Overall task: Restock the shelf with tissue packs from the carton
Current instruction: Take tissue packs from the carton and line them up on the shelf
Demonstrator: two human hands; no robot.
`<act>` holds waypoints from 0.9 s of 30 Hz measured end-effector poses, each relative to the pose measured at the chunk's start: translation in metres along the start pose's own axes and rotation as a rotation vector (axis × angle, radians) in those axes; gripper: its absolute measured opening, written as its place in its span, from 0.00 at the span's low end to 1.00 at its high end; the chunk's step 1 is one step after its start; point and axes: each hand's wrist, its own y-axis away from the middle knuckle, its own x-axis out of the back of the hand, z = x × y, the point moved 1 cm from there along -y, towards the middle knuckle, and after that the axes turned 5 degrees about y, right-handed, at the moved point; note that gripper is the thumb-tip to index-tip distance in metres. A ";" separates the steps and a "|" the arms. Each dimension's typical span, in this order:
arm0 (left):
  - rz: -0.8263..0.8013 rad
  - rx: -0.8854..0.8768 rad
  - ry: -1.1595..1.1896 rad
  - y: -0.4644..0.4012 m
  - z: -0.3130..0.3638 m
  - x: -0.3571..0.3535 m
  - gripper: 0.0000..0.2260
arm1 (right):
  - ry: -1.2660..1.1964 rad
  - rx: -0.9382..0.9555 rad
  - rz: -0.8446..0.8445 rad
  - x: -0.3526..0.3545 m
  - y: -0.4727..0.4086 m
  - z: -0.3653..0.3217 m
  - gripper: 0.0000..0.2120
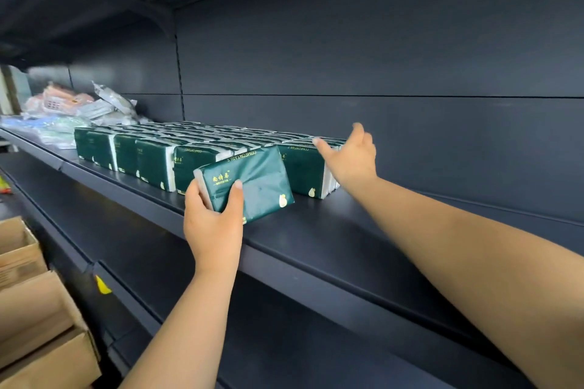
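Observation:
My left hand (213, 224) grips a dark green tissue pack (252, 181) by its lower left corner, holding it tilted just above the front of the dark shelf (331, 240). Behind it, several rows of the same green tissue packs (151, 151) stand on the shelf. My right hand (350, 158) reaches out with straight fingers and touches the right end of the stacked packs. A brown carton (41, 325) sits at the lower left, and I cannot see what is inside it.
Assorted plastic-wrapped goods (79, 107) lie on the shelf's far left. The shelf's right half is bare dark metal, with a back panel (379, 57) behind and another shelf overhead. A lower shelf (158, 262) runs beneath. A yellow tag (102, 286) sticks out near its edge.

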 end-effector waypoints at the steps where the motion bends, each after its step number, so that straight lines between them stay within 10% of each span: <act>1: -0.015 0.000 0.031 0.000 0.000 0.000 0.11 | -0.062 0.054 0.000 0.006 0.005 -0.005 0.37; 8: -0.202 -0.025 -0.004 -0.002 0.000 0.000 0.12 | -0.446 0.036 -0.534 0.001 0.049 -0.028 0.27; 14: -0.400 -0.209 -0.198 0.007 -0.002 0.010 0.29 | -0.364 0.030 -0.448 0.031 0.058 -0.011 0.26; 27: -0.659 -0.835 -0.494 0.000 -0.019 0.016 0.16 | 0.116 0.066 -0.052 0.024 0.037 0.010 0.16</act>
